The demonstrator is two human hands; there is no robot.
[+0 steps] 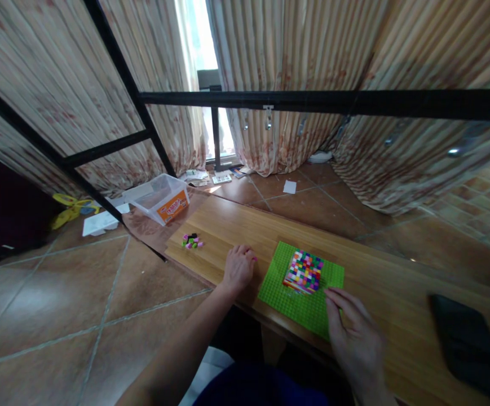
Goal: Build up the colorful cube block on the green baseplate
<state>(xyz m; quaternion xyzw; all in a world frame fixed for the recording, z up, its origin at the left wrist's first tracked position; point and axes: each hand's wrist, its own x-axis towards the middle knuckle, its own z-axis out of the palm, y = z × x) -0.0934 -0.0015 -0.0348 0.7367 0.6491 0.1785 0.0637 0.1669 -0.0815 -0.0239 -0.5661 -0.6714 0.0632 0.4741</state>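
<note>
On the wooden bench lies a green studded baseplate (275, 280), and a low square block of many-coloured toy bricks (305, 270) is built up on it. My left hand (239, 266) rests on the wood left of the baseplate, its fingers curled round a small pink brick (254, 259) that peeks out at the fingertips. Over the baseplate's right side is my right hand (354, 324), thumb and forefinger pinched together close to the block's right corner. Whatever is between those fingertips is too small to make out.
A small pile of pink, green and black bricks (191, 241) lies at the bench's left end. Beyond it stands a clear plastic box (155, 197) with an orange label. A dark phone-like slab (467, 338) lies at the right. A black metal frame (245, 100) crosses above.
</note>
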